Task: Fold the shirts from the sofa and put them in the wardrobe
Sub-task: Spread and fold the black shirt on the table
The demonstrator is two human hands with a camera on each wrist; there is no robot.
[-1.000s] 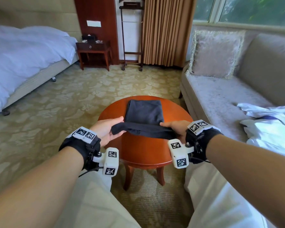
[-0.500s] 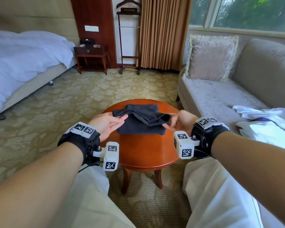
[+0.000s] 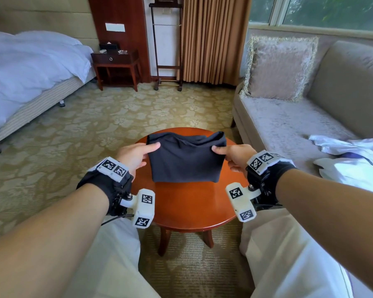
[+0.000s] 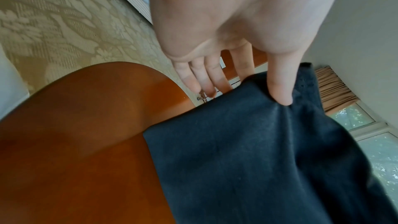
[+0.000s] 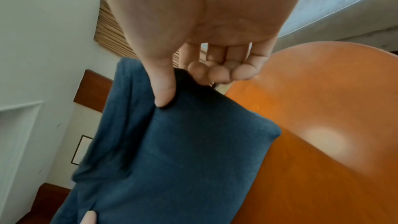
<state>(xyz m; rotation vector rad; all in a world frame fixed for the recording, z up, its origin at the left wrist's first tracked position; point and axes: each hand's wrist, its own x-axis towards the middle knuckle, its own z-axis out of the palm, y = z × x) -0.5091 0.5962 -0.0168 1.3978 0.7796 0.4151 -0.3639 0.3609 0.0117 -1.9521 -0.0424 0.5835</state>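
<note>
- since a second back, when both hands had the near edge of the dark shirt lifted toward the person, the head view shows that flap carried over onto the far half, so the shirt's now a compact rectangle in the middle of the round worktop. left hand and right hand pinch its two far corners. i'd say this last fold is basically done, just needs letting go and smoothing before it heads to the wardrobe, which isn't in frame.
- also in the head view, white shirts are still crumpled on the sofa, so more folding is left.
- left wrist view: thumb on top of the shirt corner, fingers curling down behind the edge, so it's a light pinch, not a fist.
- right wrist view: same deal, thumb pressed onto the cloth, fingertips tucked under the edge.
- writing: none i can read. only the black and white square marker tags on the wrist bands, no brand or label on the shirt.
</note>
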